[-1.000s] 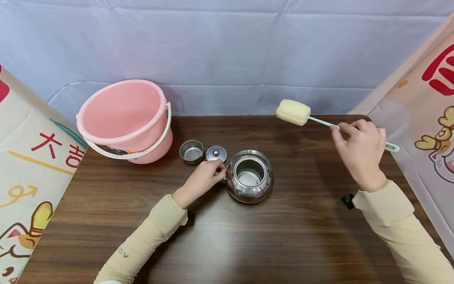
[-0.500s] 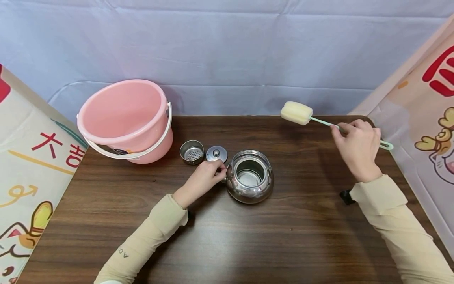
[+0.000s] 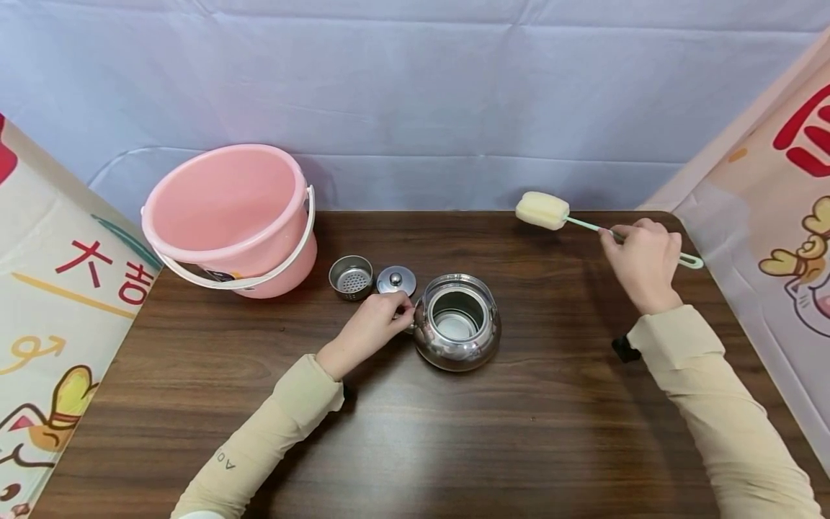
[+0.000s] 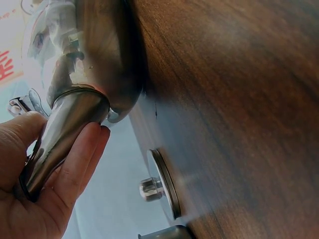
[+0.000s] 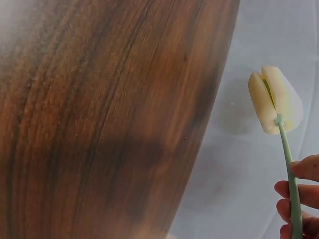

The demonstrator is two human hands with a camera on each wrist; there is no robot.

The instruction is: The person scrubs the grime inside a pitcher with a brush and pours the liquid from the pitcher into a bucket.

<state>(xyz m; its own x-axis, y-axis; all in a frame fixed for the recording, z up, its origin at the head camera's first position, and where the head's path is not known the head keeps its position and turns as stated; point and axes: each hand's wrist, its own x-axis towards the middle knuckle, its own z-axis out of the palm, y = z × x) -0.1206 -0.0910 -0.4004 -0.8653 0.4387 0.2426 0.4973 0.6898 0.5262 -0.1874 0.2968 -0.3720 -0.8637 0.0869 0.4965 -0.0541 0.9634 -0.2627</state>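
Kettle (image 3: 447, 355): upright, lid off, well inside every edge of the worktop (image 3: 467, 440), with wide wood to its right and near side.
Bucket (image 3: 279, 246): by the far left corner; the strainer (image 3: 351, 278) and lid (image 3: 396, 280) fill the gap towards the kettle.
Sponge brush (image 3: 543, 210): off the worktop, stem pinched by the right hand (image 3: 645, 263), head overlapping the far edge in the head view.
Spout (image 4: 70, 127): pinched by the left hand (image 3: 372, 328), which mostly covers it from above.
Strainer: cut off in the left wrist view.
Right hand: nearer the kettle than a second ago; the left hasn't moved.
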